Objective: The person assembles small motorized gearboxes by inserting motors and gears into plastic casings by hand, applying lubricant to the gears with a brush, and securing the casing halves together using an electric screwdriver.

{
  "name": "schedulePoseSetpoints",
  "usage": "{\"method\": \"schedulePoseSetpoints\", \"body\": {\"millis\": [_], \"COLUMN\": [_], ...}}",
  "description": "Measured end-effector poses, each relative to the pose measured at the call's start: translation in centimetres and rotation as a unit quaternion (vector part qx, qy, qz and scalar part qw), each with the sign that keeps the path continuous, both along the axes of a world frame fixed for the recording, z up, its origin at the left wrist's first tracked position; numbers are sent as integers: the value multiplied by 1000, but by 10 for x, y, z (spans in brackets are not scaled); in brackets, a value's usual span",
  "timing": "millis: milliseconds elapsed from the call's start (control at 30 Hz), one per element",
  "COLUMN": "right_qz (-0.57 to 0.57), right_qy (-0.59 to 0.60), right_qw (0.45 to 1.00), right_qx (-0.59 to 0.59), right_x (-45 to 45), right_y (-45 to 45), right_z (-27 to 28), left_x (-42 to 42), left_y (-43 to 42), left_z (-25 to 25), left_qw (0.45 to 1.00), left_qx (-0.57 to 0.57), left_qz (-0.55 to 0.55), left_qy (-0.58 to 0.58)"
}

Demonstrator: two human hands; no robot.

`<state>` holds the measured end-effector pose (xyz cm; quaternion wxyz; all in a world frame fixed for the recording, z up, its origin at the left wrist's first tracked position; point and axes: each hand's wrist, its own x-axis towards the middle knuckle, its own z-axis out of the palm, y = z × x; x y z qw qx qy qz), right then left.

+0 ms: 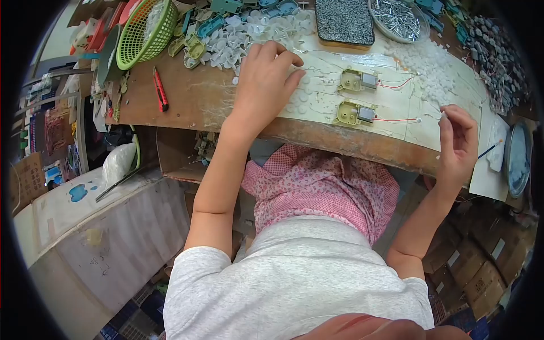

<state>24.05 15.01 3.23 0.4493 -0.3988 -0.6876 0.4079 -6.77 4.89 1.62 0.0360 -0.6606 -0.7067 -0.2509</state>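
My left hand is over the near side of a heap of white plastic discs, its fingers loosely bent and the thumb apart from them. Nothing shows in its grasp. At the right, my right hand pinches a small white piece between thumb and fingertips; its exact kind is too small to tell. Between the hands lie two yellowish-green plastic housings, a far one and a near one. Each holds a small motor with red and white wires ending in a white connector.
Small white pieces are heaped beyond my right hand. A tub of screws and a black-rimmed tray stand at the back. Motors pile up far right. At left are a red utility knife and a green basket.
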Motion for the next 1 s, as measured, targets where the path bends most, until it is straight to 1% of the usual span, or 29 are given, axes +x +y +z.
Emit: {"method": "schedulePoseSetpoints", "body": {"millis": [67, 200, 267, 467, 533, 567, 600, 633, 667, 700, 733, 767, 867, 1000], "right_qz": [35, 52, 95, 96, 36, 36, 35, 33, 30, 62, 96, 95, 93, 94], "right_qy": [12, 9, -2, -53, -73, -77, -51, -24, -26, -51, -75, -105, -110, -100], "right_qw": [999, 998, 995, 993, 985, 984, 988, 991, 991, 989, 986, 983, 985, 986], "right_qx": [29, 33, 23, 50, 153, 154, 143, 131, 131, 121, 111, 117, 100, 94], "right_x": [-5, -17, -21, -36, -45, -47, -48, -49, -50, -51, -52, -55, -57, -53], "right_y": [-8, -18, -21, -34, -40, -45, -52, -57, -57, -57, -55, -53, -49, -47], "right_z": [6, 12, 15, 24, 29, 33, 37, 39, 37, 33, 30, 28, 19, 14], "left_x": [2, 6, 6, 8, 7, 7, 9, 13, 18, 26, 37, 46, 62, 71], "left_y": [-3, -3, -1, 1, 1, 2, 2, 0, -2, -4, -7, -7, -6, -2], "left_z": [1, -3, 0, 0, 0, 0, 0, 0, 1, 3, 4, 5, -4, -13], "left_qw": [1000, 1000, 999, 998, 998, 999, 999, 994, 980, 980, 967, 952, 943, 955], "left_qx": [-14, -16, -37, -41, -28, -15, -14, -10, -8, -9, -10, -10, -33, -37], "left_qz": [4, 2, -17, -38, -44, -46, -48, -69, -91, -94, -105, -113, -126, -109], "left_qy": [5, 5, 11, 26, 20, 20, 17, -79, -174, -176, -232, -286, -307, -274]}}
